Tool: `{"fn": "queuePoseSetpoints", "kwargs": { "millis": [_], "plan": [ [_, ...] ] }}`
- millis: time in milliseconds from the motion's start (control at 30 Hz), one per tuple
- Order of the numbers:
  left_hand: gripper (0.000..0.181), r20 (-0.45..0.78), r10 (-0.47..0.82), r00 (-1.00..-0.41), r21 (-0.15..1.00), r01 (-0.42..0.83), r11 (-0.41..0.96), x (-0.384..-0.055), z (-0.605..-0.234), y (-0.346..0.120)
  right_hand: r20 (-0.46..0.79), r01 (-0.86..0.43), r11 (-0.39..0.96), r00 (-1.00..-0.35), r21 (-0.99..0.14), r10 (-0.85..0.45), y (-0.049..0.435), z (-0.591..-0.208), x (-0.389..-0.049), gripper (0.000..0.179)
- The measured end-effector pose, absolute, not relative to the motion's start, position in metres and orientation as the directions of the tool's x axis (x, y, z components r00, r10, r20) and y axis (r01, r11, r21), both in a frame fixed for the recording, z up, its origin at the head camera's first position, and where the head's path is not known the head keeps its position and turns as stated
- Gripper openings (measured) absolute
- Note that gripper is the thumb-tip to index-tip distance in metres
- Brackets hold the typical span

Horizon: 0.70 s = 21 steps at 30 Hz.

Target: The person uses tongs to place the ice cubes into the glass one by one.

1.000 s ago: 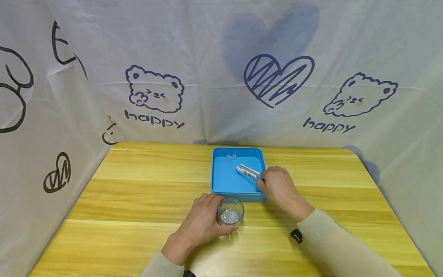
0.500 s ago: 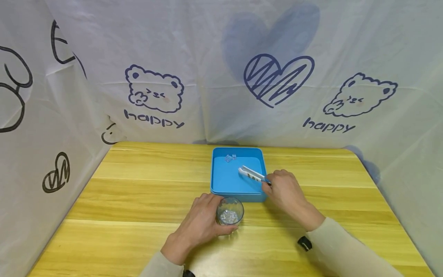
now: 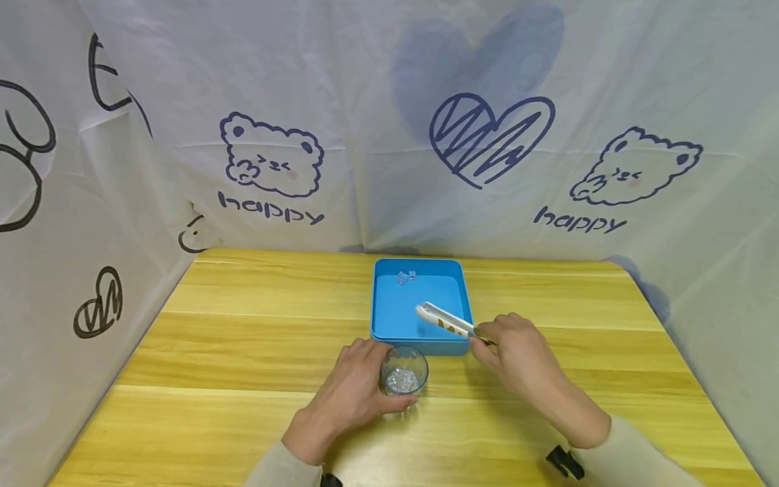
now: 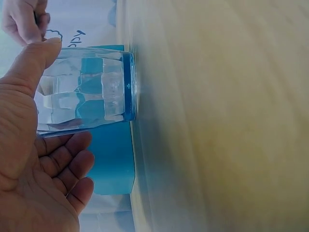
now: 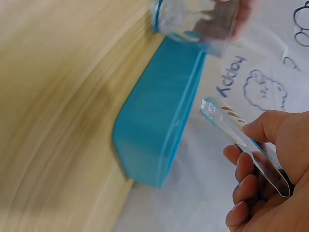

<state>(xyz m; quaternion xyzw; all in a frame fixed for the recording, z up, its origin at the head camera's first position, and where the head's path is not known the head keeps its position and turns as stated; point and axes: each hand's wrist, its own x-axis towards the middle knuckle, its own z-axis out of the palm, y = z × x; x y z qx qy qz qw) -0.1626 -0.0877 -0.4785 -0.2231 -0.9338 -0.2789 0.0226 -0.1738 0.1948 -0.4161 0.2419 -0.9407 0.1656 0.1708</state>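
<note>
My left hand (image 3: 349, 389) grips a clear drinking glass (image 4: 79, 89) that stands upright on the table, thumb on the near side. Clear cube-like pieces (image 3: 402, 381) lie in the bottom of the glass. With my right hand (image 3: 526, 352) I hold a pair of small white tongs (image 3: 449, 322) with brown marks, thumb on one arm and fingers on the other. A small clear piece (image 5: 208, 106) shows between the tongs' tips, which are over the near part of a blue square box (image 3: 420, 347). Several clear cubes (image 3: 402, 278) lie at the box's back left.
The wood-grain table (image 3: 255, 352) reaches back to a white curtain (image 3: 377, 203) with drawn bears and hearts. The glass stands right in front of the box's near wall. White cloth also hangs at both sides.
My right hand has moved right and toward me, and the tongs' tips have come from the box's middle closer to its near edge. The left hand and glass stay put.
</note>
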Motion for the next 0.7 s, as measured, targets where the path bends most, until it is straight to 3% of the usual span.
{"fn": "queuePoseSetpoints", "kwargs": {
  "millis": [300,700],
  "plan": [
    [0.087,0.177,0.404,-0.898,0.502,0.435,0.747,-0.162,-0.479,-0.087,0.421,-0.544,0.79,-0.811,-0.283,-0.407,0.192,-0.399,-0.139,0.004],
    [0.082,0.205,0.406,-0.891,0.486,0.453,0.747,-0.163,-0.479,-0.088,0.497,-0.672,0.705,-0.703,-0.228,-0.509,0.189,-0.416,-0.125,0.011]
  ]
}}
